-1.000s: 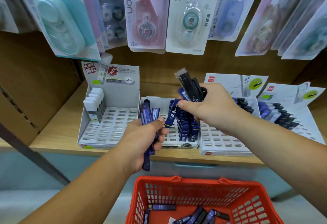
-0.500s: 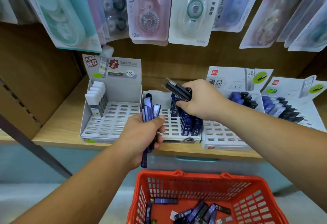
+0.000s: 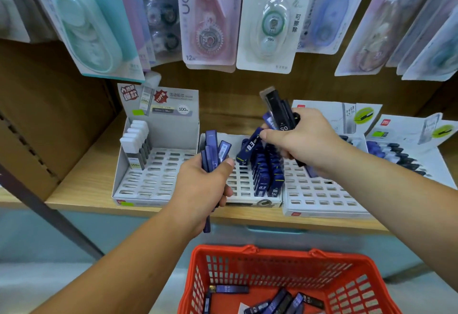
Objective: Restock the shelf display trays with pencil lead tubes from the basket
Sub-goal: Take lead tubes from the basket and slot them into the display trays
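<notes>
Both hands are closed around pencil lead tubes above the wooden shelf (image 3: 81, 184). Left hand (image 3: 200, 192) grips a bundle of blue tubes (image 3: 213, 151) upright, near the middle tray (image 3: 241, 182). Right hand (image 3: 301, 140) clutches dark tubes (image 3: 278, 111), and thumb and finger pinch one blue tube (image 3: 249, 146) tilted over the tray's filled right rows. More tubes, perhaps eight, lie in the red basket (image 3: 347, 286) nearest the camera.

Shelf (image 3: 81, 184): light wood-grain board, matt. Trays (image 3: 158, 172): white card with punched slots, matt; printed backboards slightly glossy. Tubes (image 3: 266, 175): smooth hard plastic, dark blue and black, glossy. Basket (image 3: 357, 286): red moulded plastic lattice, semi-gloss. Packs (image 3: 270, 18) above both grips: printed card under clear glossy plastic blisters.
</notes>
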